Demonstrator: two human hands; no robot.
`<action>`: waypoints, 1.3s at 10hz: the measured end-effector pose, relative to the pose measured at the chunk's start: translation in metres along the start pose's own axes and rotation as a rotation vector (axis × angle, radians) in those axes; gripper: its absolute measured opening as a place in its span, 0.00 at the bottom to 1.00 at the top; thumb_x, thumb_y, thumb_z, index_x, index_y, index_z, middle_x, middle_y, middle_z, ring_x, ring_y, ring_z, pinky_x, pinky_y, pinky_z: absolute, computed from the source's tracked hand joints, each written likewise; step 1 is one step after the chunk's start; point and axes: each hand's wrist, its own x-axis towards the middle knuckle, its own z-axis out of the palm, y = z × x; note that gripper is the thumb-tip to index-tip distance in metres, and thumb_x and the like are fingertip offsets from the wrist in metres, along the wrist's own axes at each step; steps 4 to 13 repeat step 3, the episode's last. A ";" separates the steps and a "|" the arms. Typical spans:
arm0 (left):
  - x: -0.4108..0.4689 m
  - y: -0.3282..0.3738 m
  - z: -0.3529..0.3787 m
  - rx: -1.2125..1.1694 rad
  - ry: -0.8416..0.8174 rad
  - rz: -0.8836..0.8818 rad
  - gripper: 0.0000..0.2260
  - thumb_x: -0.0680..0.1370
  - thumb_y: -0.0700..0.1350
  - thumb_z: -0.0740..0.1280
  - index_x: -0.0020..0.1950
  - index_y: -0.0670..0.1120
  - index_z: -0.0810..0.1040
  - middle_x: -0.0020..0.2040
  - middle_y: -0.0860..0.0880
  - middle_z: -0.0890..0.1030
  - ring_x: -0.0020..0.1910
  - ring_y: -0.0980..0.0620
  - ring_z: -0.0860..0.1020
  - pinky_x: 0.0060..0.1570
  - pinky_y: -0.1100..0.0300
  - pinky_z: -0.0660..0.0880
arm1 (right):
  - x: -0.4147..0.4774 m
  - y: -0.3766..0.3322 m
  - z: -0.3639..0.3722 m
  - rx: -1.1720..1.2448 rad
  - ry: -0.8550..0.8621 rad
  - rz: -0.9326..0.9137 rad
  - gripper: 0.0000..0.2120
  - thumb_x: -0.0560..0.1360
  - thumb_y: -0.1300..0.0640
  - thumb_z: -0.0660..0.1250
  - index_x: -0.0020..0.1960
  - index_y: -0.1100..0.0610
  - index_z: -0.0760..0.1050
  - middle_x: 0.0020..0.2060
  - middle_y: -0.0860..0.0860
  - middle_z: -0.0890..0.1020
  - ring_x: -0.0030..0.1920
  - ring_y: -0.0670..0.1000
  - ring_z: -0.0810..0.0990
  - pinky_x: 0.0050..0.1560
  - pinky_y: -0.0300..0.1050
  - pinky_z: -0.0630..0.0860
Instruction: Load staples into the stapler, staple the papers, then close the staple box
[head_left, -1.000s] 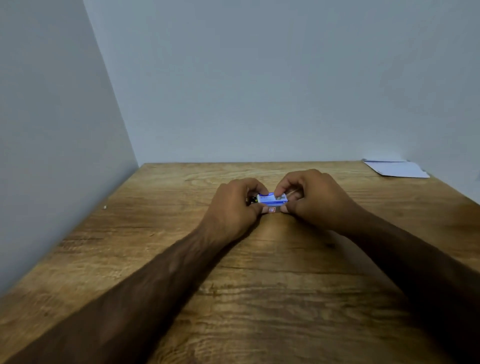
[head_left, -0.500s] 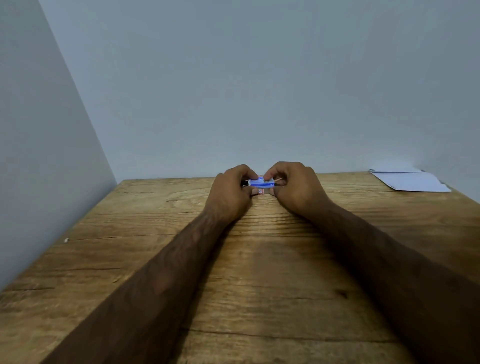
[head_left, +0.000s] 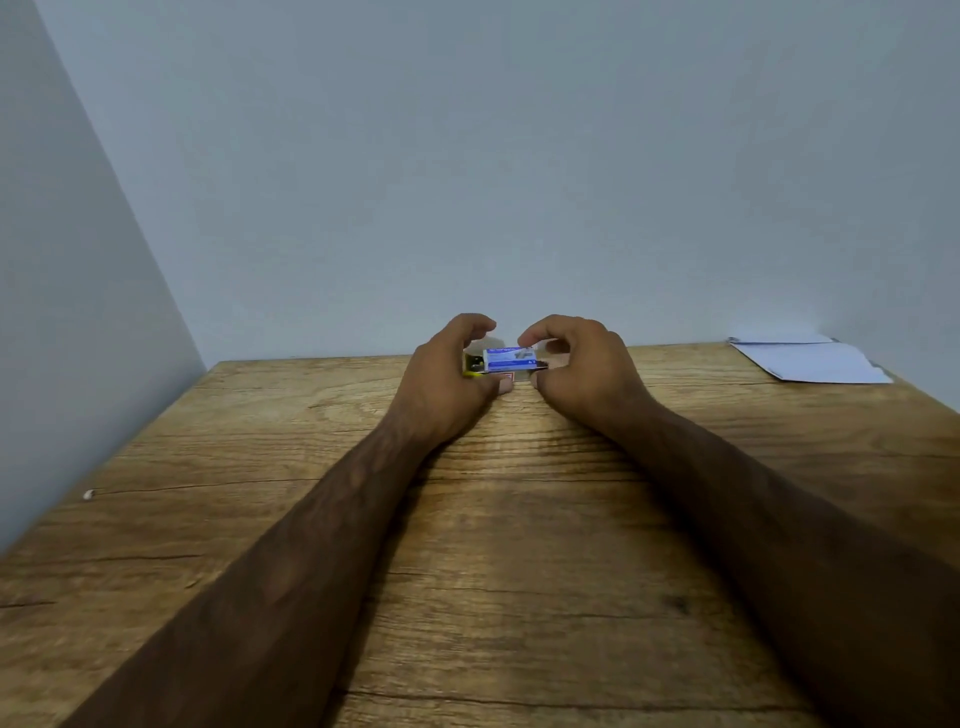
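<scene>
Both your hands meet at the far middle of the tabletop (head_left: 467, 519): your left hand (head_left: 447, 379) curls around the left end of the staple box (head_left: 511, 358), your right hand (head_left: 576, 374) pinches its right end, and the box sits between them just above the wood. It looks as though you are working the inner tray out of the blue sleeve, so hold the sleeve level and slide slowly to keep the staples from spilling. Papers (head_left: 810, 361) lie well apart at the far right; no stapler is visible.
</scene>
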 end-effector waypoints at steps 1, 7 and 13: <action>0.000 -0.003 0.002 0.035 0.035 0.030 0.29 0.72 0.46 0.79 0.71 0.52 0.74 0.69 0.53 0.79 0.67 0.54 0.75 0.60 0.63 0.70 | -0.001 0.006 0.003 -0.004 0.023 0.005 0.21 0.67 0.65 0.75 0.56 0.47 0.81 0.56 0.47 0.82 0.53 0.46 0.76 0.40 0.27 0.67; 0.007 0.000 -0.005 0.112 0.068 0.115 0.25 0.76 0.49 0.73 0.71 0.51 0.73 0.69 0.54 0.77 0.63 0.58 0.73 0.54 0.75 0.64 | 0.005 0.006 -0.003 0.024 0.030 -0.041 0.23 0.68 0.64 0.71 0.61 0.48 0.78 0.59 0.47 0.79 0.56 0.45 0.76 0.50 0.31 0.72; 0.007 0.000 -0.005 0.112 0.068 0.115 0.25 0.76 0.49 0.73 0.71 0.51 0.73 0.69 0.54 0.77 0.63 0.58 0.73 0.54 0.75 0.64 | 0.005 0.006 -0.003 0.024 0.030 -0.041 0.23 0.68 0.64 0.71 0.61 0.48 0.78 0.59 0.47 0.79 0.56 0.45 0.76 0.50 0.31 0.72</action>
